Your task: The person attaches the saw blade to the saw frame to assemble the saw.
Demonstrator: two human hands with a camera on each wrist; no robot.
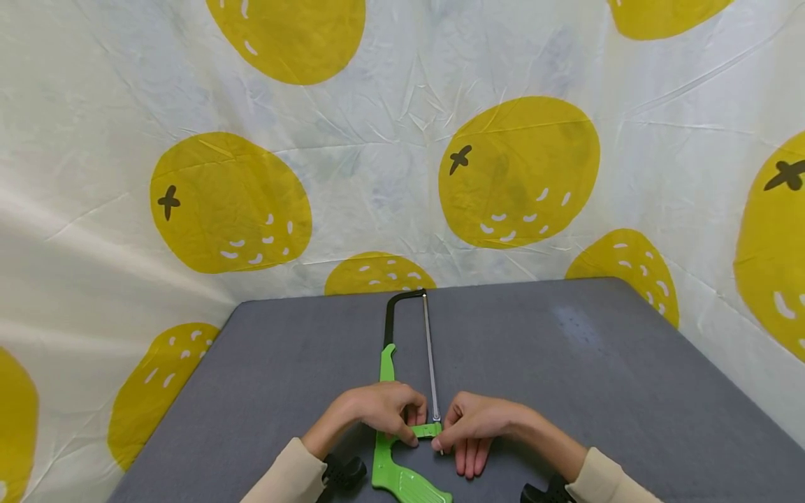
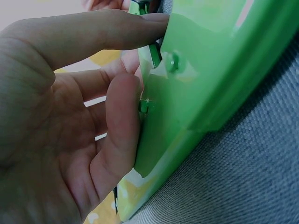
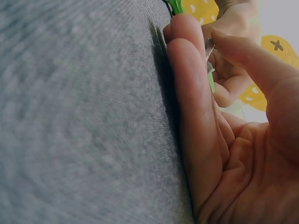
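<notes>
A hacksaw with a green handle (image 1: 409, 482) and a black front frame (image 1: 389, 325) lies on the grey table, its far end pointing away from me. Its thin metal blade (image 1: 430, 353) runs along the right side. My left hand (image 1: 380, 407) holds the green body by the short crossbar, thumb and fingers about it. The left wrist view shows the thumb and a fingertip against the green body (image 2: 201, 65). At the blade's near end, the thumb and index finger of my right hand (image 1: 481, 421) pinch the small end screw, mostly hidden. Its other fingers (image 3: 196, 107) rest on the table.
Grey cloth covers the table (image 1: 534, 349), which has a pale smudge at the right. A white curtain (image 1: 377, 188) printed with yellow fruit hangs behind and at both sides, close to the table's edges.
</notes>
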